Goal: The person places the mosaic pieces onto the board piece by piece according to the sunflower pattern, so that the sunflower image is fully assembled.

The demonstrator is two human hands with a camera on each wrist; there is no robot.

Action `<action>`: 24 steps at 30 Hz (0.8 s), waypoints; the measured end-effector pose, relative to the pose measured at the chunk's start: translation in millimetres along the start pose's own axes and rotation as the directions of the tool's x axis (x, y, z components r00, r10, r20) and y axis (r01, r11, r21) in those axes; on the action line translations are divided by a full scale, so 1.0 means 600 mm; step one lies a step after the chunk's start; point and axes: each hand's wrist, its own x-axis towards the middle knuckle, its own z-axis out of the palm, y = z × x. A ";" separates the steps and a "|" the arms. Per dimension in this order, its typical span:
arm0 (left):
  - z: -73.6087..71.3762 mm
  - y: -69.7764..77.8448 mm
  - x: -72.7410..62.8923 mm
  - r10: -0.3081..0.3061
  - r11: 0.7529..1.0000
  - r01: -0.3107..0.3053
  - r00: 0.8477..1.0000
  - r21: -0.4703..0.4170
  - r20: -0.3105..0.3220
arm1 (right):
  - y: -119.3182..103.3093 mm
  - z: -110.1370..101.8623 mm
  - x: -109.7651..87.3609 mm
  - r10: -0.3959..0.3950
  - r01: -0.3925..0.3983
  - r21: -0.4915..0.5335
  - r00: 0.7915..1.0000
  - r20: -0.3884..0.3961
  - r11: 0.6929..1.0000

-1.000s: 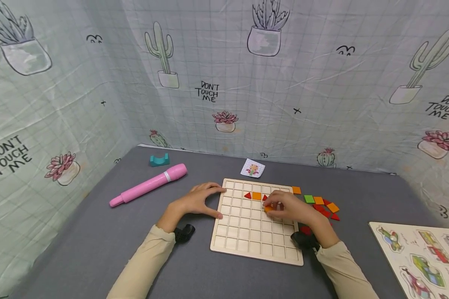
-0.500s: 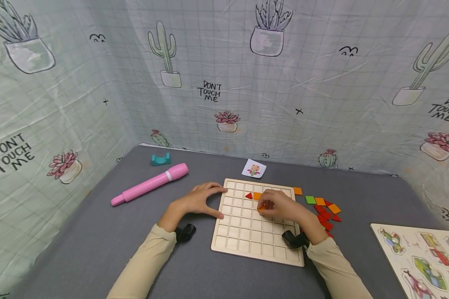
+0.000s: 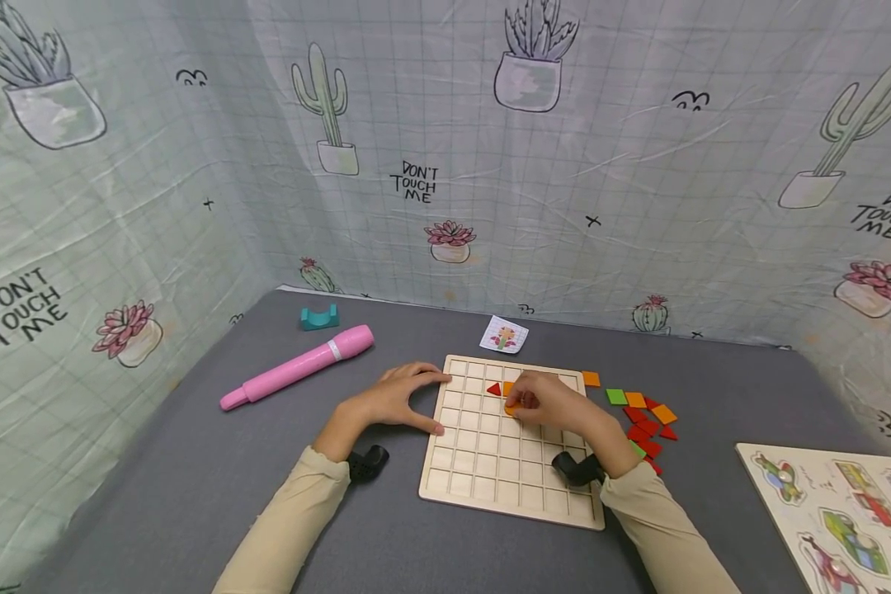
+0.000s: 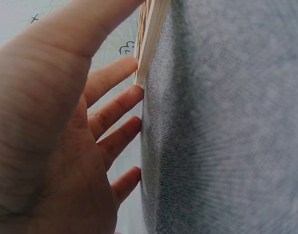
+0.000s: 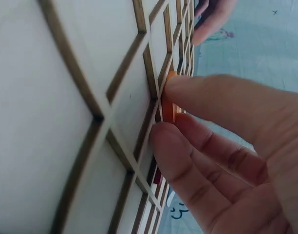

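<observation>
A wooden grid board (image 3: 483, 464) lies on the grey table in the head view. My left hand (image 3: 389, 404) touches its left edge, thumb and fingers spread apart; the left wrist view shows fingertips (image 4: 135, 92) at the board's side. Over the upper middle of the grid, my right hand (image 3: 564, 406) pinches an orange tile (image 3: 512, 409) between thumb and fingers. In the right wrist view this orange tile (image 5: 169, 105) stands tilted against the grid. Just above it, a red triangle tile (image 3: 494, 388) and a partly covered orange square (image 3: 508, 388) lie in cells.
Loose red, orange and green tiles (image 3: 646, 428) lie right of the board, with one orange square (image 3: 591, 379) at its corner. A picture card (image 3: 504, 337) is behind. Left lie a pink pen-shaped object (image 3: 297, 368) and teal holder (image 3: 319, 318); far right, a picture puzzle (image 3: 809, 495).
My right hand has moved left across the board with the orange tile, now just below the orange square, covering the right-hand red tile. The left hand has stayed at the board's edge.
</observation>
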 end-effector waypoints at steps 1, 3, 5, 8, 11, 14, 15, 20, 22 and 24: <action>0.000 0.001 0.000 0.002 1.000 -0.002 1.000 -0.003 0.002 | -0.001 0.000 0.001 0.008 -0.008 -0.003 1.000 0.000 1.000; -0.001 0.002 -0.001 0.005 1.000 -0.005 1.000 -0.007 0.002 | -0.001 0.000 0.002 0.015 -0.015 -0.018 1.000 0.001 1.000; -0.002 0.002 -0.002 0.006 1.000 -0.006 1.000 -0.011 0.005 | 0.000 0.000 0.003 0.018 -0.018 -0.033 1.000 0.002 0.999; -0.003 0.003 -0.003 0.004 1.000 -0.004 1.000 -0.010 0.006 | 0.001 -0.001 0.002 0.008 -0.008 -0.045 1.000 0.005 0.999; -0.003 0.004 -0.003 -0.001 1.000 0.001 1.000 -0.009 0.007 | 0.003 -0.002 -0.002 -0.007 0.007 -0.049 1.000 0.000 0.999; -0.003 0.005 -0.003 -0.006 1.000 0.006 1.000 -0.011 0.010 | 0.007 -0.004 -0.009 -0.009 0.009 -0.042 1.000 -0.008 0.999; -0.002 0.004 -0.003 -0.006 1.000 0.007 1.000 -0.011 0.011 | 0.007 -0.005 -0.012 -0.001 0.001 -0.034 1.000 -0.009 0.999; 0.000 0.002 -0.003 -0.006 1.000 0.006 1.000 -0.012 0.012 | 0.012 -0.011 -0.028 0.024 -0.023 0.008 1.000 -0.020 1.000; 0.000 0.002 -0.002 -0.006 1.000 0.006 1.000 -0.011 0.011 | 0.015 -0.015 -0.035 0.025 -0.025 0.018 0.999 -0.032 1.000; 0.001 0.002 -0.002 -0.005 1.000 0.005 1.000 -0.012 0.012 | 0.018 -0.019 -0.041 0.025 -0.024 0.027 0.999 -0.046 0.999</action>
